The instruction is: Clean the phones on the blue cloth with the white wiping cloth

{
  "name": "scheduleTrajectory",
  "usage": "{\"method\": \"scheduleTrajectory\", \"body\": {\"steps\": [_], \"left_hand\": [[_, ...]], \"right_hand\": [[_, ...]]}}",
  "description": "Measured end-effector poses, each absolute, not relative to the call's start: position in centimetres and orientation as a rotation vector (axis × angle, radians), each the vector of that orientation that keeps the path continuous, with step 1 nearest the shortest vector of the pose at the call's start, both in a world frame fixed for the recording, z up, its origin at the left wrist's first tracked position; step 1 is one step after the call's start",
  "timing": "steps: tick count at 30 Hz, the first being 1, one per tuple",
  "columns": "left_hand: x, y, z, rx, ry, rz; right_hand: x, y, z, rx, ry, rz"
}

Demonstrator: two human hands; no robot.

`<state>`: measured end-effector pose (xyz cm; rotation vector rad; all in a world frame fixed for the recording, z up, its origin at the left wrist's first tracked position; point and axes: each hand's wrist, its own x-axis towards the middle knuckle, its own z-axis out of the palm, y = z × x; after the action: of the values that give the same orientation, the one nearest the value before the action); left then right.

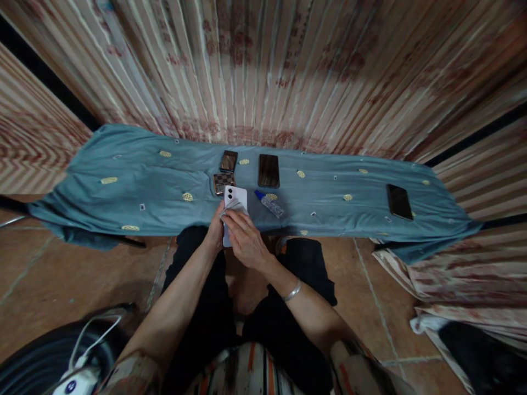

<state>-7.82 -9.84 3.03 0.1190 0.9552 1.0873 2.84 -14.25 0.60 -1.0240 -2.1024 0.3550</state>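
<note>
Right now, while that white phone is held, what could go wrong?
The white phone might slip from the left-hand grip; in this view its lower end reaches past the near edge of the blue cover, with the floor below.

The clear bottle lies on its side and might roll if bumped.

The right-hand grip holds a grey cloth against the phone's back; any unseen grit could scratch it.

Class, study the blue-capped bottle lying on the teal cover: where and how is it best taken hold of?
Probably grip the bottle across its clear body, coming from above with the nearer right hand. It lies on its side, slanted, its blue cap pointing away and leftward, leaving both long sides exposed.
</note>
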Motion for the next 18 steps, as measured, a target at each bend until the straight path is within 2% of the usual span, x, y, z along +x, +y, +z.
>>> {"method": "scheduleTrajectory", "body": {"steps": [18], "left_hand": [[-7.7,-9.9,3.6,0.122,0.988,1.055]], "right_hand": [[3.1,-15.3,0.5,-1.011,-2.072,0.345]]}}
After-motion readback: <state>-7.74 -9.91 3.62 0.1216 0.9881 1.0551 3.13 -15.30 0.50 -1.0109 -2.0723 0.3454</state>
